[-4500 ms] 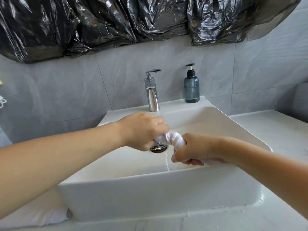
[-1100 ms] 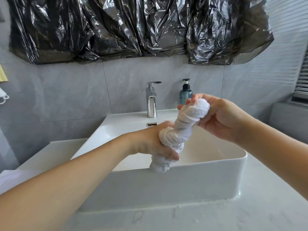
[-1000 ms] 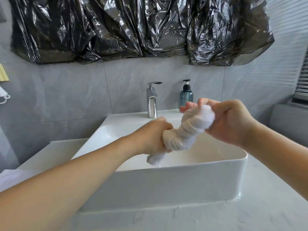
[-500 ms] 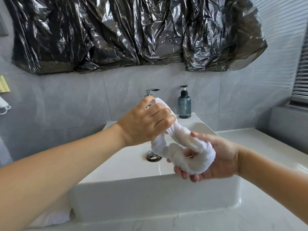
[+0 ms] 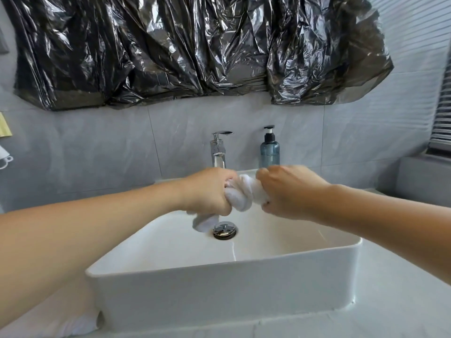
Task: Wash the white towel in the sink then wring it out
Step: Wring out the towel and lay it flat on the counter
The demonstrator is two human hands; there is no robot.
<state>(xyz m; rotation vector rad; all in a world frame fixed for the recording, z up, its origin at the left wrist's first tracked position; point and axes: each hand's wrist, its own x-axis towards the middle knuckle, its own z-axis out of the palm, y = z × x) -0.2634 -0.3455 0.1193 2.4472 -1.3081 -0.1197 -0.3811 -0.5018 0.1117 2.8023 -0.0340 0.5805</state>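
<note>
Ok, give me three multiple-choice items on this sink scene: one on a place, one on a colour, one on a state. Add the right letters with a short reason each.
1. Where does the soap bottle stand?
A. to the right of the faucet, by the wall
B. inside the sink basin
C. on the floor

2. What colour is the plastic sheet on the wall?
A. white
B. black
C. yellow

3. What state is the white towel in?
A. spread flat on the counter
B. hanging from the faucet
C. twisted between both hands above the basin

Answers:
1. A: the bottle sits at the back edge, right of the faucet.
2. B: the crinkled sheet is glossy black.
3. C: the left hand and right hand each grip an end, with the towel wound tight between them.
</note>
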